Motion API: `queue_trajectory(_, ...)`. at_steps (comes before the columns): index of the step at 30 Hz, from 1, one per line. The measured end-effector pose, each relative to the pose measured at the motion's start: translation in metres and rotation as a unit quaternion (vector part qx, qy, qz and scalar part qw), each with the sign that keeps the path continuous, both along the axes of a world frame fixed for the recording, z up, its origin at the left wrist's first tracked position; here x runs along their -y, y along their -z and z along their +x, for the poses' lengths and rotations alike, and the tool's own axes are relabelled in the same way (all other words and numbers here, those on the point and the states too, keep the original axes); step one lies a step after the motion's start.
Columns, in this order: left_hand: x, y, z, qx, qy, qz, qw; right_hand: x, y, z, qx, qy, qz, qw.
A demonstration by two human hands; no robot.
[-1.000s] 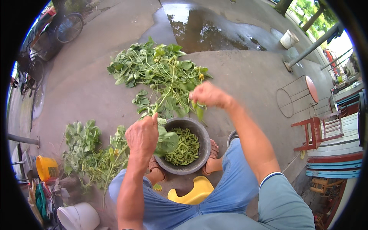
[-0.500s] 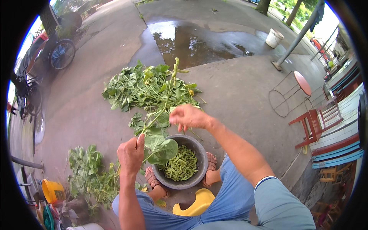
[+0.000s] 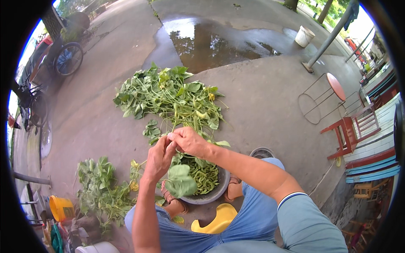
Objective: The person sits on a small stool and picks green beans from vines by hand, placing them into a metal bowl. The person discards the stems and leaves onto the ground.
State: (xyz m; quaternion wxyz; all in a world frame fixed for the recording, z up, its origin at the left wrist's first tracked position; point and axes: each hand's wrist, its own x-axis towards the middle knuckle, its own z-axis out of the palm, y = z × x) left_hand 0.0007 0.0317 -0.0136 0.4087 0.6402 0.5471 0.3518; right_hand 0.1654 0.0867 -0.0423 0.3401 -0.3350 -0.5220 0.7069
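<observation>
My left hand (image 3: 158, 160) is closed round the stem of a green bean plant, and a broad leaf (image 3: 180, 180) of it hangs over the bowl. My right hand (image 3: 190, 141) pinches at the same plant just beyond the left thumb; its fingertips meet the left hand, so what exactly lies between them is hidden. Below both hands, between my sandalled feet, stands a dark grey bowl (image 3: 225, 185) holding many green bean pods (image 3: 206, 176). Its far rim is covered by my right hand and forearm. Just beyond the hands lies a heap of leafy bean plants (image 3: 168, 95).
More bean plants (image 3: 99, 185) lie at left, near a yellow bucket (image 3: 60, 208). Under me is a yellow stool (image 3: 219, 219). A grey round container (image 3: 261, 152) shows past my right knee. Farther off are a puddle (image 3: 211, 46), a white bucket (image 3: 304, 37) and a red chair (image 3: 348, 134).
My right hand has moved left and nearer to meet my left hand at the stem. The stem's upright podded tip no longer stands above the heap. The left hand has shifted slightly right.
</observation>
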Motion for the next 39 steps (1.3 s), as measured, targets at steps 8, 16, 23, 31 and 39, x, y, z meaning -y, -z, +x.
queue_trajectory(8, -0.002, 0.002, -0.004, -0.104, -0.101, 0.079, 0.986, 0.008, -0.081, 0.03, 0.221, -0.148, 0.11, 0.958)
queue_trajectory(16, 0.002, -0.014, -0.014, -0.073, -0.127, 0.068, 0.987, -0.046, -0.078, 0.089, 0.29, 0.129, 0.385, 0.867)
queue_trajectory(23, 0.007, -0.027, -0.005, -0.097, -0.071, 0.082, 0.989, -0.041, -0.069, 0.07, 0.168, -0.046, 0.211, 0.962)
queue_trajectory(31, 0.011, -0.028, -0.003, -0.118, -0.043, 0.067, 0.99, -0.04, -0.076, 0.067, 0.009, 0.008, 0.074, 0.997)
queue_trajectory(39, 0.014, -0.014, -0.002, -0.195, -0.026, 0.061, 0.979, -0.04, -0.06, 0.063, 0.209, -0.049, 0.242, 0.946)
